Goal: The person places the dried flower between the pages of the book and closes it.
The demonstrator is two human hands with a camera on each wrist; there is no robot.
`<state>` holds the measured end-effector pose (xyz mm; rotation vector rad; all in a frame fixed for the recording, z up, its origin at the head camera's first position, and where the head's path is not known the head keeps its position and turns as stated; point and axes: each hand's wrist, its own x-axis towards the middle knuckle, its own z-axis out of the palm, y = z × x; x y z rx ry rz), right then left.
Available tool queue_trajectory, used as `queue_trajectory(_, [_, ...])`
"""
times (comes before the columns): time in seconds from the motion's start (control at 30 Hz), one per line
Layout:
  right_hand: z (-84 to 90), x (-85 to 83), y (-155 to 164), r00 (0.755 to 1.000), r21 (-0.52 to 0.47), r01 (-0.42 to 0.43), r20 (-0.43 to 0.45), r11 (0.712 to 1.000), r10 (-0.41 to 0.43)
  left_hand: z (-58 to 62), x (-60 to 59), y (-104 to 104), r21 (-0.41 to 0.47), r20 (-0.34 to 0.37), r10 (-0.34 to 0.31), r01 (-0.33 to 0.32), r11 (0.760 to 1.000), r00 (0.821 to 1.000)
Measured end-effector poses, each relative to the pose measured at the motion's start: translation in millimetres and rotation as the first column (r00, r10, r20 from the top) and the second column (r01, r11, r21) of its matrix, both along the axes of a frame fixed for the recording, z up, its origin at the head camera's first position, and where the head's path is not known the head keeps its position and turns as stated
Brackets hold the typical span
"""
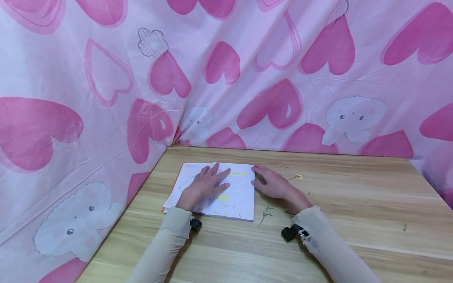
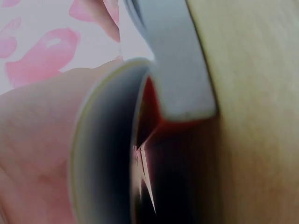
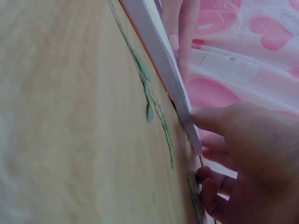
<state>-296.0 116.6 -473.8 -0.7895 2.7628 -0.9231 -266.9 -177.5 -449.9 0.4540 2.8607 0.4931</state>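
Note:
An open book (image 1: pixel 244 206) with white printed pages and yellow pictures lies on the wooden table. Its thick page block (image 2: pixel 182 70) shows close up in the left wrist view, beside a curved-up part of the book. My left hand (image 1: pixel 205 184) rests across the middle of the spread, fingers spread out over both pages. At the right edge, the thumb and fingertips of my right hand (image 1: pixel 274 182) touch the page edges, thumb and index finger apart. In the right wrist view the right thumb (image 3: pixel 212 120) lies against the book's edge (image 3: pixel 161 56).
A green sprig (image 1: pixel 266 214) lies just right of the book, and a small yellow flower (image 1: pixel 299 177) lies beyond the right hand. Pink heart-patterned cloth (image 1: pixel 269 106) hangs along the table's back and left edges. Black wrist cameras (image 1: pixel 291 232) sit on both sleeves.

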Motion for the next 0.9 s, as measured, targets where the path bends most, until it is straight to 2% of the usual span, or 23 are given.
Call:
queue_trajectory(0.13, [0.8,-2.6,3.5,1.0,-0.082,0.023,0.003,0.996,-0.022,-0.3,-0.5,0.0,-0.007,0.022,0.0,0.0,1.0,1.0])
queue_trajectory(0.27, [1.8,-4.6,12.5,0.992,-0.115,0.124,-0.011,0.986,-0.126,0.3,-0.1,-1.1,-0.005,0.041,0.006,-0.006,1.0,0.999])
queue_trajectory(0.47, [6.6,-1.7,38.1,0.949,-0.029,0.314,0.001,0.949,-0.314,1.3,1.0,-2.8,0.004,0.058,0.007,-0.008,1.0,0.998])
queue_trajectory(0.57, [7.7,0.4,54.5,0.925,0.042,0.379,0.02,0.925,-0.38,0.3,0.3,-3.2,-0.003,0.056,0.007,-0.007,1.0,0.998])
queue_trajectory(0.73, [10.6,4.9,76.5,0.902,0.106,0.424,0.039,0.899,-0.43,-2.1,-1.3,-4.0,0.002,0.051,0.003,-0.003,1.0,0.999])
queue_trajectory(0.9, [19.9,12.7,86.7,0.881,0.127,0.467,0.016,0.875,-0.473,-1.5,-1.7,-4.2,0.01,0.048,0.003,-0.003,1.0,0.999])
